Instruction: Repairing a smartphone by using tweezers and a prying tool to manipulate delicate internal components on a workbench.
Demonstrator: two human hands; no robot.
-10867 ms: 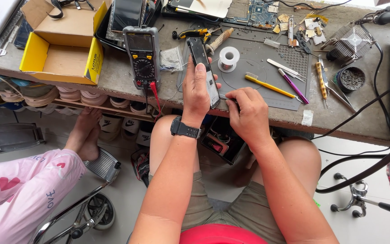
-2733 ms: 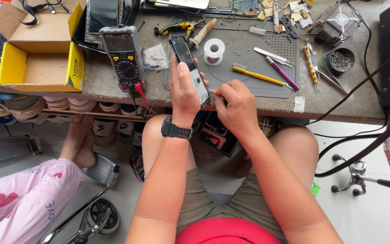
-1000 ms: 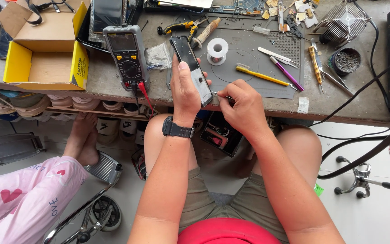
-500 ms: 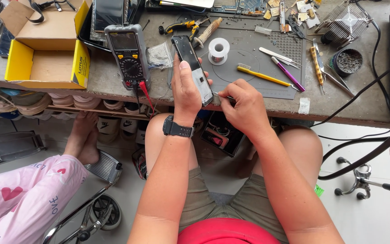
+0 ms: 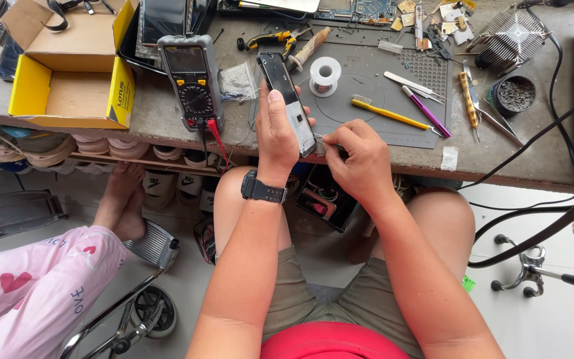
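My left hand (image 5: 275,136) grips a dark smartphone (image 5: 284,90), held upright over the front edge of the grey workbench (image 5: 367,149). A black watch sits on that wrist. My right hand (image 5: 360,159) is pinched on a small thin tool whose tip touches the phone's lower right edge; the tool itself is mostly hidden by the fingers. Both forearms reach out over my knees.
On the bench lie a multimeter (image 5: 191,83) with red lead, an open yellow cardboard box (image 5: 68,73), a solder spool (image 5: 325,73), a yellow toothbrush (image 5: 390,113), a purple tool (image 5: 426,112), tweezers and cables. Another person's leg in pink trousers (image 5: 34,292) and bare feet are at left.
Over the frames the phone stays in my left hand. My right hand has shifted slightly and now presses at the phone's lower right edge.
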